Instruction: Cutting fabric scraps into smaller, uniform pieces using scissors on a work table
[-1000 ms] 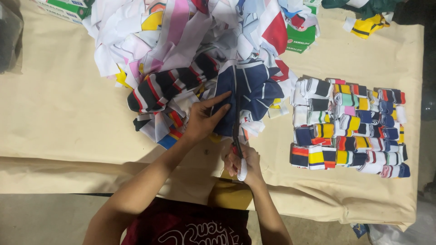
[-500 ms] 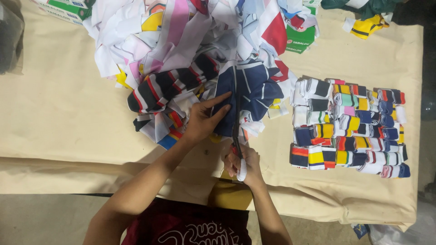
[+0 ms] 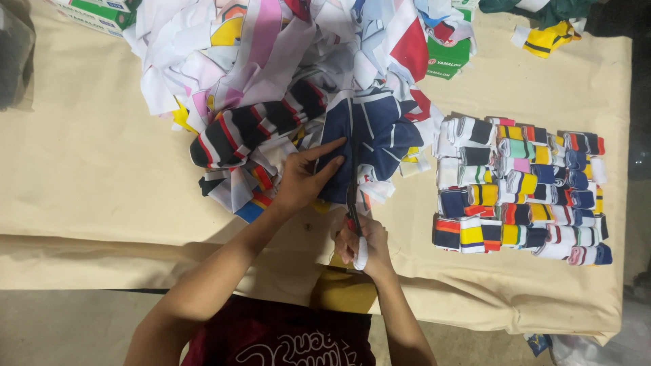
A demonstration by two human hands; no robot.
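Beige cloth [image 3: 88, 176] is spread over the whole table, so it's a soft, slightly wrinkly work surface. Right at the near edge of the big heap lies the navy piece of fabric with thin white stripes [image 3: 376, 132], and it's being cut with scissors [image 3: 352, 183] running up its middle. It looks like thin knit stuff: light, floppy, no stiffness at all, probably a bit stretchy, so it would bunch or slide under the blades unless it's pinned flat close to the cut line. That's pretty much what is seen: the left hand [image 3: 302, 179] is laid flat on it just left of the blades, fingers stretched out and pressing down. The right hand [image 3: 359, 240] is closed around the scissor handles near the table's front edge. Best grip on fabric like this is judged to be a flat palm or a pinch at the edge, not a grab in the middle.

Behind it the pile of mixed scraps [image 3: 271, 61] is heaped up, white, pink, red and striped. Off to the right, well apart, a neat block of folded striped pieces [image 3: 519, 190] is laid out in rows. Green boxes [image 3: 447, 54] are half buried at the back.
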